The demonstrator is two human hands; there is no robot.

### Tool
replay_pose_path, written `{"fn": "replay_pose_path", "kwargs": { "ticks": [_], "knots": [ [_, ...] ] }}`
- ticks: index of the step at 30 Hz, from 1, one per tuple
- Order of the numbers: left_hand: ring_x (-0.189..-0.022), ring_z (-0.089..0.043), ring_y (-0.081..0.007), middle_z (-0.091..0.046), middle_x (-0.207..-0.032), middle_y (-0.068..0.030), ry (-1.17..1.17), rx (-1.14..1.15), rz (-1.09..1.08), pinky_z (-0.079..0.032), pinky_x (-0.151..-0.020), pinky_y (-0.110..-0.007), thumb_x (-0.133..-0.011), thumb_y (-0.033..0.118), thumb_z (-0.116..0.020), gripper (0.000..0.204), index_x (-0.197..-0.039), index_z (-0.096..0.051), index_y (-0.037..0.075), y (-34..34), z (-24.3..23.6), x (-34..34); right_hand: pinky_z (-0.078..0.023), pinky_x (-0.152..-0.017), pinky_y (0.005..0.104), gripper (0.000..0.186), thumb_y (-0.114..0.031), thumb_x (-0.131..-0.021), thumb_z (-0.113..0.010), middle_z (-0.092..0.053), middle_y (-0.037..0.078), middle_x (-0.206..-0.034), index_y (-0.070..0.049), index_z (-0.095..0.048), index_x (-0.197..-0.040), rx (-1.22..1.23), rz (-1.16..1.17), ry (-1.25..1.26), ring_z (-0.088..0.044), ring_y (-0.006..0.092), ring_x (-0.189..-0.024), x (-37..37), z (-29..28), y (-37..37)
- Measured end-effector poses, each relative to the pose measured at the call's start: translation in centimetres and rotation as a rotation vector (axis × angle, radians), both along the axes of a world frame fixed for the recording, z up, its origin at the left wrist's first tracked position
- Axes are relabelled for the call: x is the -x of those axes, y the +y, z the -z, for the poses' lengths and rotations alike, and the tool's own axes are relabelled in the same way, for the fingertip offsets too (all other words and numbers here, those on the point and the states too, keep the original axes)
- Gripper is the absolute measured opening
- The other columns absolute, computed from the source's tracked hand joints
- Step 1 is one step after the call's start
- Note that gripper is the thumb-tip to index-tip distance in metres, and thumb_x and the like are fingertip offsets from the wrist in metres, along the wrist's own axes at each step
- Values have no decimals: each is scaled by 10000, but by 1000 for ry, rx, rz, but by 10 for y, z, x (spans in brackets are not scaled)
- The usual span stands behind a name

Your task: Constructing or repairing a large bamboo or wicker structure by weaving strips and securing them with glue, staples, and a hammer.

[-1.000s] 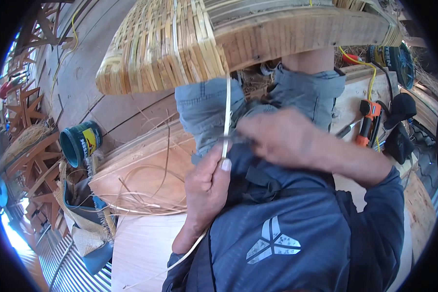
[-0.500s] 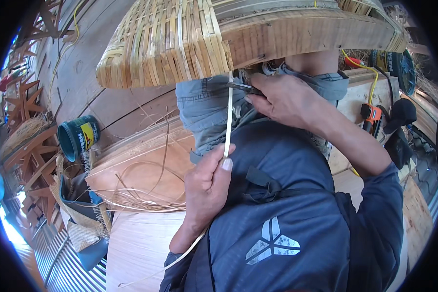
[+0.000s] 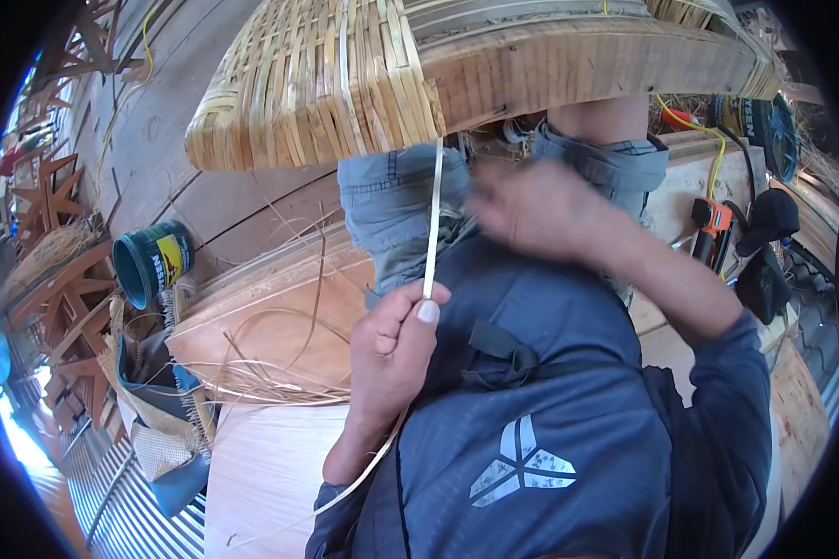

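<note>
So, two buckets can be spotted: a dark green plastic bucket (image 3: 179, 244) over on the left, marked with a yellow label and its mouth turned toward the outer edge of the view, and a second dark bucket (image 3: 753, 130) at the upper right, partly cut into by the clutter around it. What's kept in either one can't really be made out. Just below the left bucket, some blue-grey fabric (image 3: 179, 489) is bunched up with a piece of burlap (image 3: 163, 447) draped on it; whether that's a bag can't be told. Now the hands: the left hand (image 3: 391, 349) is curled into a loose fist, and a pale cane-like strip (image 3: 434, 214) is pinched firmly between its thumb and forefinger. The strip is stretched pretty straight from the lower corner of the woven panel (image 3: 289, 84) down to that grip, and its tail is led out below the wrist, along the forearm, with the loose end down over pale plywood (image 3: 275, 456). The right hand (image 3: 545, 210) is badly motion-blurred just right of the strip, above the grey-blue trousers (image 3: 387, 210); how far it's opened, or if anything is held in it, can't be told. The panel is wrapped around a wooden frame (image 3: 606, 65), and thin loose strands (image 3: 275, 384) are piled on the board at left.
</note>
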State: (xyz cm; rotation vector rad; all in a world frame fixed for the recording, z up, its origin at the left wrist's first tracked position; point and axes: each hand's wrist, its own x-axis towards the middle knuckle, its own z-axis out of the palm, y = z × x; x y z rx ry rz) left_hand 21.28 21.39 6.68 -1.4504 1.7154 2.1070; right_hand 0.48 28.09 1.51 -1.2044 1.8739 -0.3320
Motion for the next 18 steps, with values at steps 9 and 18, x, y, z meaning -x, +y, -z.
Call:
{"fn": "replay_pose_path", "kwargs": {
  "ticks": [9,18],
  "knots": [
    [-664,-632,-216,-630,-787,-127,-14,538,310,-473,-610,-285,-847,75,-549,177,-1014,-599,43,3,0,2,-501,-664,462,331,-334,-887,-476,-632,206,-823,-17,-567,-862,150,28,194,-623,372,-761,13,9,-7],
    [-561,-573,-266,-556,-663,-132,-27,643,297,-435,-529,-321,-851,124,-576,103,-827,-595,26,4,0,6,-499,-656,466,308,-333,-879,-498,-628,196,-777,-25,-500,-901,130,-79,28,-622,372,-747,-27,-10,10]
  ]
}}
